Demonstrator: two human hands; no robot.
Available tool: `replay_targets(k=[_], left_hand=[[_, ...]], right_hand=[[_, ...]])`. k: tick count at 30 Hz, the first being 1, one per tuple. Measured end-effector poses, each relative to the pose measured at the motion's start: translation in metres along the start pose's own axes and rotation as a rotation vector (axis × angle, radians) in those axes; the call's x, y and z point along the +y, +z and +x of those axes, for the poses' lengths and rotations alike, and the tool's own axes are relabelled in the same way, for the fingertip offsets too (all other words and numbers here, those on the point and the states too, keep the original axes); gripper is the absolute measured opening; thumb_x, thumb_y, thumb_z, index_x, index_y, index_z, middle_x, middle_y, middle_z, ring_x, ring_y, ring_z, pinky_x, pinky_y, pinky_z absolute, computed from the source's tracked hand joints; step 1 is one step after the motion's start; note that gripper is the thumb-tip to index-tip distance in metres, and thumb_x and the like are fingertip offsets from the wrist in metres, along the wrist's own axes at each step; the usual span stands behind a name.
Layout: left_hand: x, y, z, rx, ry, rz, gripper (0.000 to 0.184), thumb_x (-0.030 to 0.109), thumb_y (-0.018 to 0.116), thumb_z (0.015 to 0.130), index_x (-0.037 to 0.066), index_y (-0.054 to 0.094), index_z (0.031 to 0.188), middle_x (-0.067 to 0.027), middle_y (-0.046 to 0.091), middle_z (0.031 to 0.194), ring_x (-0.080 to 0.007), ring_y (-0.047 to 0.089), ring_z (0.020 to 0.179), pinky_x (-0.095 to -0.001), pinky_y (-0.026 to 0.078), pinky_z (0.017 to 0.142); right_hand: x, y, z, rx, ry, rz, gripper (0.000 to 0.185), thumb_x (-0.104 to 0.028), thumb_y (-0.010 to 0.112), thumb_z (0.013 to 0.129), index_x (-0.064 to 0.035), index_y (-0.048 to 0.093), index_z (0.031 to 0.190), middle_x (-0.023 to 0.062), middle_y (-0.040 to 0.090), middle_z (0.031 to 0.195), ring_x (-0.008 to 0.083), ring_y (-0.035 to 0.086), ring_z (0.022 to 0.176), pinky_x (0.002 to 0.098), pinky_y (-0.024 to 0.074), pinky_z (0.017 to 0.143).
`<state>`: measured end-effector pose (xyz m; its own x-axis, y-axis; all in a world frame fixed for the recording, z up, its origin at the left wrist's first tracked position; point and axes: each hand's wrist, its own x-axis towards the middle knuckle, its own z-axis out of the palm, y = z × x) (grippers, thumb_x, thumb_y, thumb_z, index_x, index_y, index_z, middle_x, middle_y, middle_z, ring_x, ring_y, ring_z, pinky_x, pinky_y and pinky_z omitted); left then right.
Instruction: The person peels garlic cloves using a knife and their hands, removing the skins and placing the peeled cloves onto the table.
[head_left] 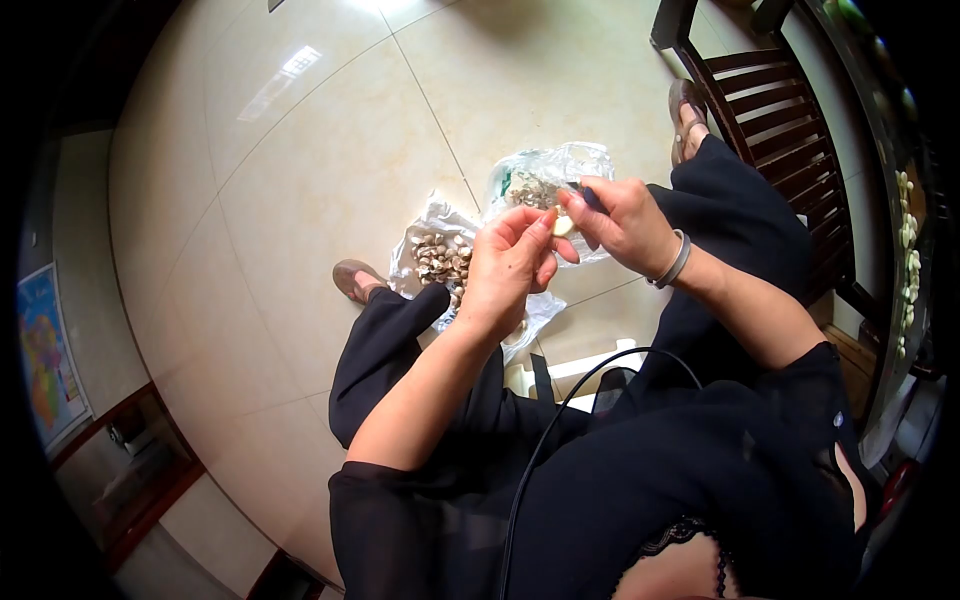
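Note:
Between the fingertips of my left hand (512,258) is a small pale yellowish piece (565,222), which looks like part of a mushroom. My right hand (632,222) is closed round a small dark-handled tool (591,199); its working end cannot be made out. Both hands almost meet above two plastic bags on the floor. Small brown and cream mushrooms (440,258) fill the left white bag (436,212), partly covered by my left forearm. The farther clear bag (580,155) holds greyish-brown bits (533,190), partly hidden behind my hands.
Pale floor tiles (300,200) spread ahead and left. A dark slatted wooden chair (775,120) stands at the right. A white box-like object (600,368) lies between my legs, and a black cable (545,440) crosses my lap. At the far left hangs a coloured map (48,355).

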<state>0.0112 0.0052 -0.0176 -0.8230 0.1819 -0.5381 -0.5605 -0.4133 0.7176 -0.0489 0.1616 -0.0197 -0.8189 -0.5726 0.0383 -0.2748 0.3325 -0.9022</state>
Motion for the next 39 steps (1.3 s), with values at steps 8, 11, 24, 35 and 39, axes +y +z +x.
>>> replay_targets(k=[8, 11, 24, 35, 39], left_hand=[[0.002, -0.002, -0.002, -0.036, -0.167, -0.216, 0.015, 0.016, 0.045, 0.089, 0.002, 0.051, 0.089, -0.0046, 0.055, 0.064, -0.0041, 0.040, 0.043, -0.0158, 0.027, 0.038], [0.002, -0.005, 0.000, -0.024, -0.199, -0.284, 0.015, 0.015, 0.044, 0.089, 0.002, 0.051, 0.087, -0.0046, 0.055, 0.062, -0.0045, 0.042, 0.041, -0.0166, 0.026, 0.036], [-0.004, 0.002, -0.003, 0.103, -0.261, -0.192, 0.015, 0.022, 0.039, 0.090, 0.010, 0.048, 0.087, -0.0027, 0.045, 0.051, -0.0084, 0.036, 0.035, -0.0200, 0.024, 0.034], [-0.001, -0.007, 0.003, 0.126, -0.199, -0.217, 0.025, 0.028, 0.047, 0.088, 0.008, 0.045, 0.073, -0.0060, 0.052, 0.064, -0.0112, 0.046, 0.052, -0.0212, 0.033, 0.042], [0.001, -0.007, 0.004, 0.030, -0.153, -0.125, 0.012, 0.010, 0.047, 0.086, 0.001, 0.050, 0.094, -0.0104, 0.055, 0.085, -0.0160, 0.054, 0.074, -0.0212, 0.041, 0.058]], right_hand=[[0.006, -0.006, 0.004, -0.012, 0.405, 0.531, 0.029, -0.024, 0.051, 0.087, -0.0040, 0.051, 0.066, -0.0026, 0.047, 0.049, 0.0035, 0.042, 0.041, 0.0174, 0.0320, 0.039], [0.012, -0.008, 0.006, -0.117, 0.419, 0.448, 0.027, -0.023, 0.053, 0.087, -0.0050, 0.050, 0.067, -0.0034, 0.043, 0.049, 0.0025, 0.038, 0.041, 0.0171, 0.0299, 0.039], [0.002, 0.004, 0.002, 0.031, -0.100, 0.087, 0.017, -0.015, 0.060, 0.077, 0.0005, 0.053, 0.080, 0.0153, 0.057, 0.066, 0.0269, 0.057, 0.060, 0.0293, 0.0440, 0.056], [0.003, -0.250, -0.042, 1.111, 0.061, -0.637, 0.014, -0.018, 0.061, 0.079, -0.0043, 0.057, 0.084, 0.0066, 0.064, 0.075, 0.0150, 0.061, 0.068, 0.0280, 0.0478, 0.060], [0.037, -0.333, -0.121, 1.116, 0.308, -1.064, 0.018, -0.018, 0.061, 0.076, -0.0039, 0.057, 0.087, 0.0105, 0.063, 0.079, 0.0229, 0.062, 0.073, 0.0316, 0.0476, 0.065]])
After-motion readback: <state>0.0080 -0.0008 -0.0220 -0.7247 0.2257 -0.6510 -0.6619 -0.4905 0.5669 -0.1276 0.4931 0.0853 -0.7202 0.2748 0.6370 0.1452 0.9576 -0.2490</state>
